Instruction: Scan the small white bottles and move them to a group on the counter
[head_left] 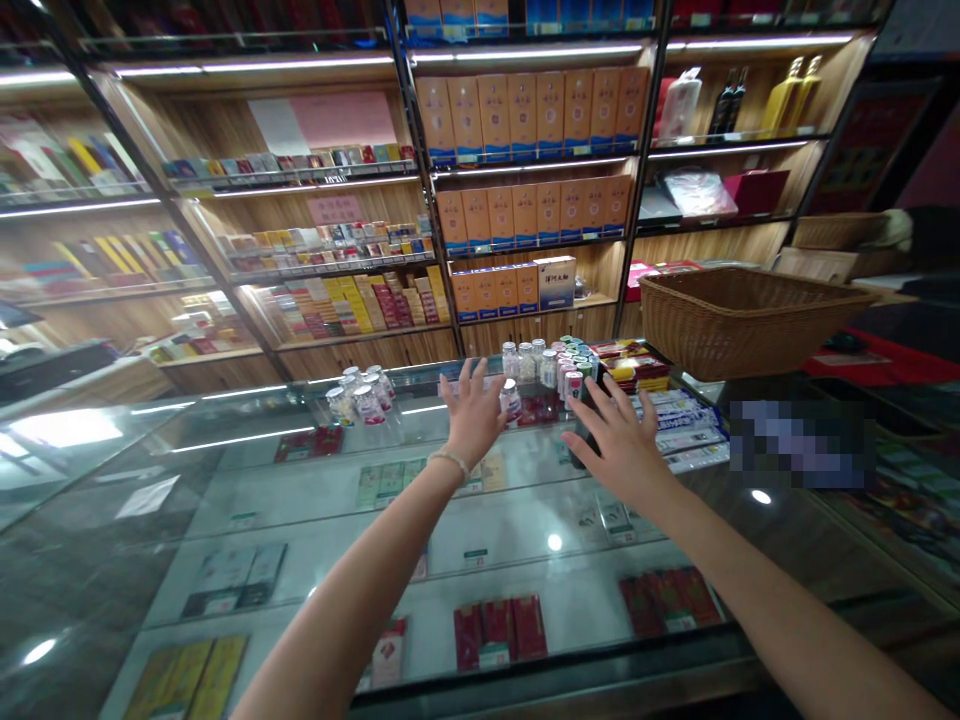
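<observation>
My left hand is stretched out over the glass display counter, fingers spread. Just beyond its fingertips, to the right, stands a small clear bottle with a white cap. More such bottles form a cluster to the left. My right hand reaches forward with its fingers apart too. Past its fingertips are several small colourful canisters and another group of white-capped bottles. A dark object is partly hidden behind the right hand; whether they touch, I cannot tell.
Flat packets and red-yellow packs lie on the counter's right side, near a wicker basket. Red boxes sit under the glass. Behind, shelves hold orange boxes and cigarette packs.
</observation>
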